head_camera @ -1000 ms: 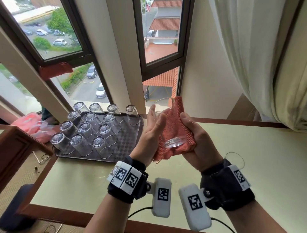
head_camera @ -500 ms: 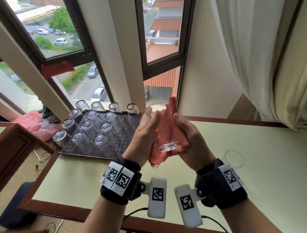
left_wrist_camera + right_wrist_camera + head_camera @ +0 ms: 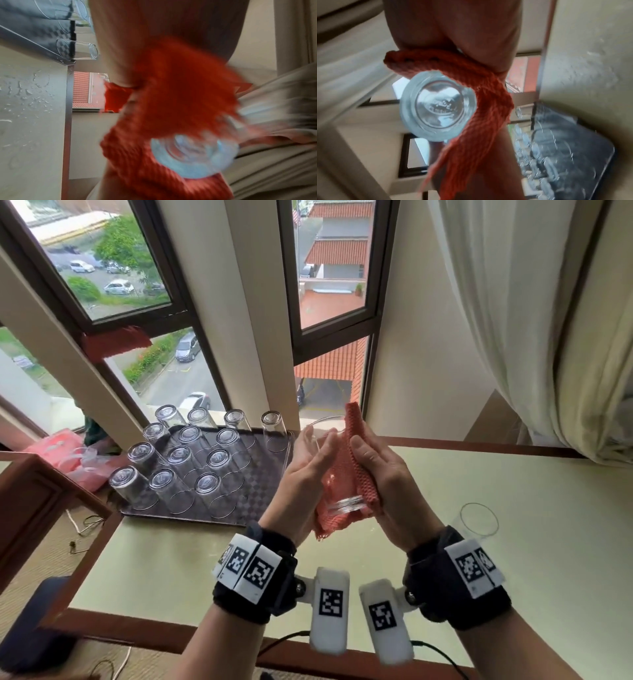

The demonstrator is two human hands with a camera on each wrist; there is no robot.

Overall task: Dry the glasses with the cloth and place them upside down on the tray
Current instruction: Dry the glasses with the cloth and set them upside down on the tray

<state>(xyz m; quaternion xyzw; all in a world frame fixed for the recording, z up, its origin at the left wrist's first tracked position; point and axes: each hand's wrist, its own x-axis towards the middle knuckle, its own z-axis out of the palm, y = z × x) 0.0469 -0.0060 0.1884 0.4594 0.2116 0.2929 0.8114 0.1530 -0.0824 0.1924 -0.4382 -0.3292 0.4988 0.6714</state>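
**Glass lower between your palms, a second glass now in view**

Since a second ago your hands have sunk a little toward the table, and a second, upright glass has come into view just right of your right wrist.

Your left hand lies flat, fingers straight, against the wrapped glass. Your right hand presses the orange cloth onto it from the other side, fingers mostly extended with the thumb laid over the cloth. The glass is held above the table, base toward you and rim pointing to the window; the right wrist view shows its round base bare, with the cloth curving around one side. The left wrist view is blurred: cloth and base only.

Left of your hands, the dark checkered tray sits on the table with the upturned glasses in rows. Water drops lie on the table beside the tray.
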